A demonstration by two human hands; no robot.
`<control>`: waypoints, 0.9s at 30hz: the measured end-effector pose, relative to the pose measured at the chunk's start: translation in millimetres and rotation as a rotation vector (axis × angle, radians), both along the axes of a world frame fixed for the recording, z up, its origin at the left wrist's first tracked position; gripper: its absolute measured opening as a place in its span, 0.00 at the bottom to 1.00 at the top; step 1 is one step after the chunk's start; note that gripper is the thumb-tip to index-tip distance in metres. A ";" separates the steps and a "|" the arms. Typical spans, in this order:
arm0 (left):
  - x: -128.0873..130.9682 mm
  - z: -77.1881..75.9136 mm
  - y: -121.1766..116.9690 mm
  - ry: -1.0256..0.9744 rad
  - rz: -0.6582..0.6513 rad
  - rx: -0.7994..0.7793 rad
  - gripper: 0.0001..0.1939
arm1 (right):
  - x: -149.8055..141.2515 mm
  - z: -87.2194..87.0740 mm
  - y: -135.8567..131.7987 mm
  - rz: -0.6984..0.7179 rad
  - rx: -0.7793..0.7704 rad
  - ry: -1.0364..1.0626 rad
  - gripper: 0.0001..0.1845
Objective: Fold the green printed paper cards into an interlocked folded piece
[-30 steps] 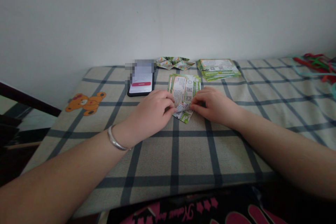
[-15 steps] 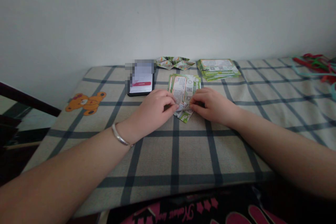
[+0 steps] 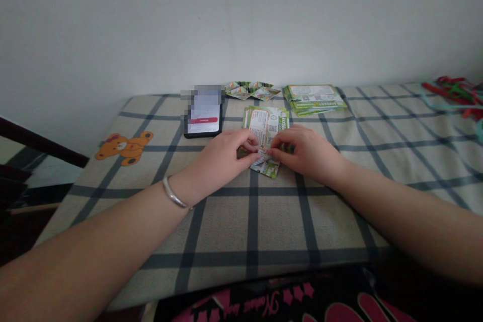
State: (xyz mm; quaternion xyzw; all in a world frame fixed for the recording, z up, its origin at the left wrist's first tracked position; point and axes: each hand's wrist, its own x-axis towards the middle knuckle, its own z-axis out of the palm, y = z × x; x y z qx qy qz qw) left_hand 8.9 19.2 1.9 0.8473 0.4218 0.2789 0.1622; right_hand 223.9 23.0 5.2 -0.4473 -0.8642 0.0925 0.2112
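Several green-and-white printed paper cards (image 3: 260,119) lie in a loose stack at the middle of the table. Over the near end of this stack is a printed paper (image 3: 268,167), partly folded, its lower part showing below my fingers. My left hand (image 3: 230,153), with a silver bangle at the wrist, pinches the paper from the left side. From the right, my right hand (image 3: 302,148) pinches it too, thumb and fingertips close to the left hand's. The fingertips hide part of the fold.
Behind the stack are folded paper pieces (image 3: 252,90), with a phone (image 3: 204,123) to their left. A pile of printed cards (image 3: 316,98) lies at the back right. A bear sticker (image 3: 124,148) is on the checked cloth (image 3: 222,226); coloured strips (image 3: 449,91) lie far right.
Both hands' fingertips have come closer together over the paper. The right hand has shifted slightly left, and the paper's lower corner has turned a little to the right.
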 end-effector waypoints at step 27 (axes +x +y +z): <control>-1.4 -2.7 -4.7 0.310 -0.111 0.276 0.09 | -9.5 3.7 -7.4 -0.109 0.094 -0.181 0.08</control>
